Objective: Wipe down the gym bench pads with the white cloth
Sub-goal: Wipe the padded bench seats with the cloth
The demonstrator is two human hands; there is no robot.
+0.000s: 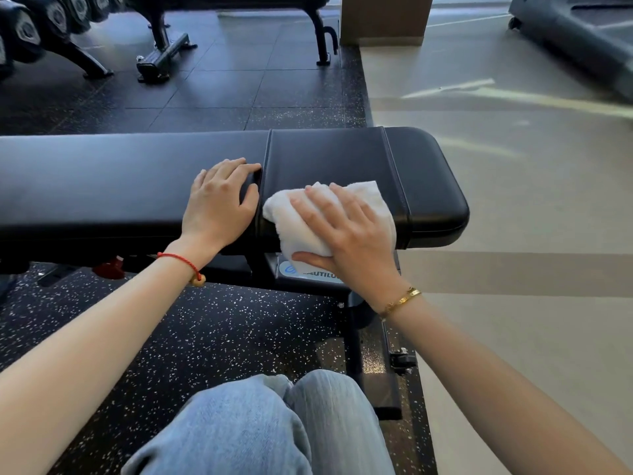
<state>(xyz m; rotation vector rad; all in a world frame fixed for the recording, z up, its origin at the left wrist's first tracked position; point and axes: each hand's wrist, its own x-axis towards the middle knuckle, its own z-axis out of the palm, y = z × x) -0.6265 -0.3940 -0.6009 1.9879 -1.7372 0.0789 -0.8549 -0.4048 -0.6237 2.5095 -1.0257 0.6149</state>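
Observation:
A black gym bench runs across the view, with a long back pad (102, 186) on the left and a shorter seat pad (342, 156) on the right. My right hand (342, 231) presses a folded white cloth (373, 200) flat onto the near edge of the seat pad, thumb hooked under the cloth at the pad's front side. My left hand (219, 204) lies palm down on the right end of the back pad, its fingertips at the gap between the pads. It holds nothing.
The bench frame (356, 341) and its foot stand between my knees (274, 423) and the pads. A dumbbell rack (44, 32) and another bench (164, 53) stand at the back left, a pillar (383, 22) at the back, dark equipment (575, 39) at the far right.

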